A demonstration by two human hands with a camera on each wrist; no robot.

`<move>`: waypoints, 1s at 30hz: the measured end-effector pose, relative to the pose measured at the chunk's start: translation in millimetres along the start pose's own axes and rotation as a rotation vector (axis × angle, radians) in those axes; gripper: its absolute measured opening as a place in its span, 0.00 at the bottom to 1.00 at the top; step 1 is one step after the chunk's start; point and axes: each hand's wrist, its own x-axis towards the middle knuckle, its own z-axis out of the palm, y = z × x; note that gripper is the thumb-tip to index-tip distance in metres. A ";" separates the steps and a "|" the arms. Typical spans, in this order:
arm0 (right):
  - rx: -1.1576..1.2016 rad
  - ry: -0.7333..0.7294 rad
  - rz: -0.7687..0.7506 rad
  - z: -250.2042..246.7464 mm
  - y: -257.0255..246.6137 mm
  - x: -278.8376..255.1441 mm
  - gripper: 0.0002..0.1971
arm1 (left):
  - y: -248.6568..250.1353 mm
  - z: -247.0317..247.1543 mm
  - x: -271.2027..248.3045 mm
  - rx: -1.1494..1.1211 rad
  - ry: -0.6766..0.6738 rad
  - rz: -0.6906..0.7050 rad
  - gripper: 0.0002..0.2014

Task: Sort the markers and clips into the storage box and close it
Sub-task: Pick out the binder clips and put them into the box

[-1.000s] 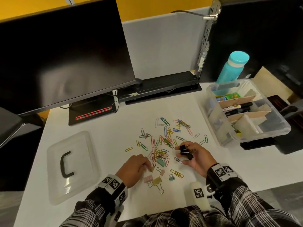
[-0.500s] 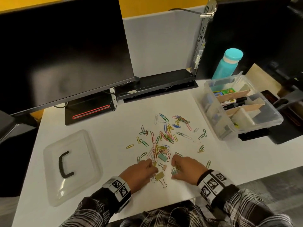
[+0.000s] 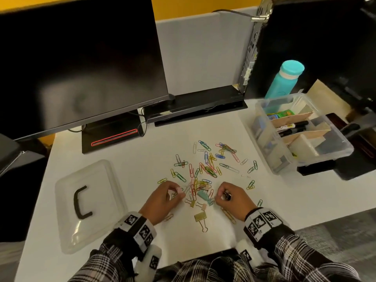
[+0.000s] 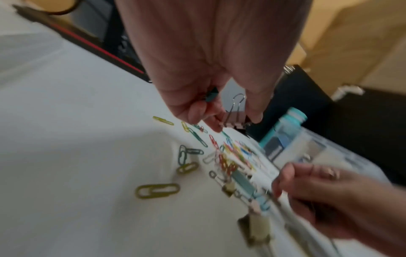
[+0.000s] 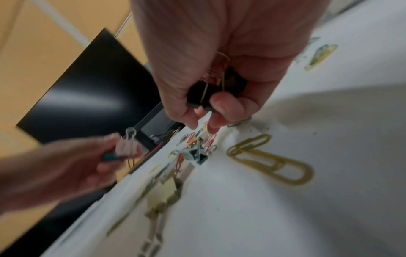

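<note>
Sitting across the white table [image 3: 130, 159], largest first: a dark monitor [image 3: 81, 64] along the far edge, then the clear storage box [image 3: 343, 151] standing open near the far right corner, cardboard dividers inside, black markers [image 3: 293, 127] already lying in one middle compartment. Lying flat near the left edge: the box's clear lid [image 3: 101, 200], handle up, well apart from the box.

Spreading over the table's middle toward the near edge: a scatter of coloured paper clips [image 3: 205, 167], with a few binder clips among them, a teal binder clip [image 3: 202, 194] and a gold binder clip [image 3: 199, 217] lying nearest the near edge.

Working at the near side of the scatter: left hand [image 3: 162, 200], fingers [image 4: 211, 120] pinching a pink binder clip [image 4: 234, 118], something small and teal tucked in the palm behind it, too hidden to name. Beside it, right hand [image 3: 234, 200], fingers [image 5: 226, 104] curling round a black binder clip [image 5: 199, 97], wire handles poking up through the fist.

Judging the coming move: teal binder clip lying between the two hands, just left of the right fingertips, its long axis running diagonally toward the near right corner. Right hand nearer both to that clip and to the box, so probably better placed for gathering and carrying over.
</note>
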 end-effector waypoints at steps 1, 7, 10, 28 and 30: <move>-0.031 -0.026 -0.020 0.6 -0.2 1.4 0.07 | 2.3 -2.5 2.0 -0.097 0.002 -0.047 0.10; -0.504 -0.184 -0.105 13.6 -3.3 8.1 0.11 | 7.2 -3.9 9.0 -0.598 0.035 -0.301 0.08; -0.519 -0.178 -0.169 16.9 -5.0 9.6 0.06 | 4.8 -1.2 9.4 -0.686 0.066 -0.361 0.11; -0.164 -0.367 0.030 -2.0 -29.5 -4.8 0.08 | 2.9 30.8 12.5 0.604 -0.178 0.142 0.23; -0.365 -0.454 0.001 8.9 -32.3 -8.6 0.15 | 2.4 27.8 14.2 0.666 -0.200 0.143 0.27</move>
